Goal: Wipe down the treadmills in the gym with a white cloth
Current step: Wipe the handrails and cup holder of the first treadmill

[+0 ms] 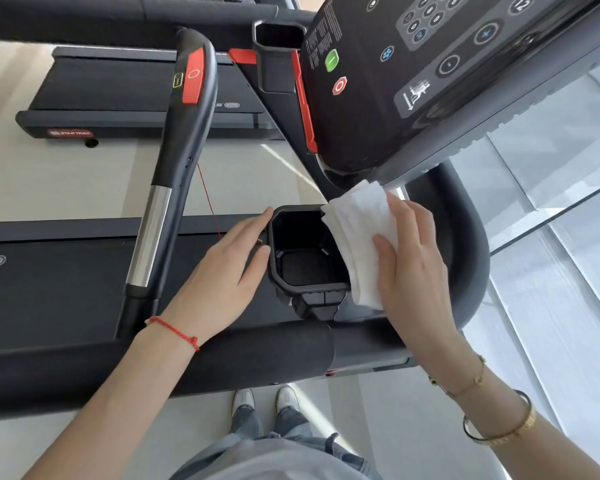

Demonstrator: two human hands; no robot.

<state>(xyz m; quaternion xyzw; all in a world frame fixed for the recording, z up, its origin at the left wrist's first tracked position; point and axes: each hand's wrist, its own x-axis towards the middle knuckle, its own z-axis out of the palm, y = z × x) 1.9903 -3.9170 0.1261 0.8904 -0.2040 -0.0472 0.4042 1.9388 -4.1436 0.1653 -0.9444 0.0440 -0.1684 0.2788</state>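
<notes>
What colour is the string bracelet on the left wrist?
Red, a thin cord bracelet; the head view shows it clearly.

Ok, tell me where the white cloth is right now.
In the head view, the white cloth sits right of centre, held by the right hand against the right rim of the black cup holder, just below the console.

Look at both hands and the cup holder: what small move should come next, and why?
Probably the right hand should push the cloth down into the cup holder and wipe its walls. The folded cloth lies pressed on the holder's right rim, not yet inside, while the left hand rests with straight fingers against the left rim, seemingly steadying it.
</notes>
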